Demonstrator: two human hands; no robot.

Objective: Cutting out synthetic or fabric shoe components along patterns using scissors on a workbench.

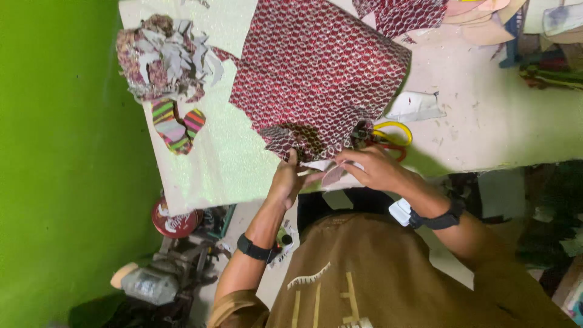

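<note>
Now | left hand point(285, 182), right hand point(373, 170) pinching red patterned fabric point(316, 79) | scissors point(388, 136) beside

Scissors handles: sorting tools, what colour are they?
Yellow and red scissors handles, seen in the head view.

One package noted: a round red tin point(174, 220) with a pale printed label on its lid, lying on the floor below the table's point(206, 176) near-left corner. No screens or signs observed.

Bright even light on table point(486, 121) — soft shadows; green wall point(54, 152) glowing, slight overall blur, floor dim.
</note>
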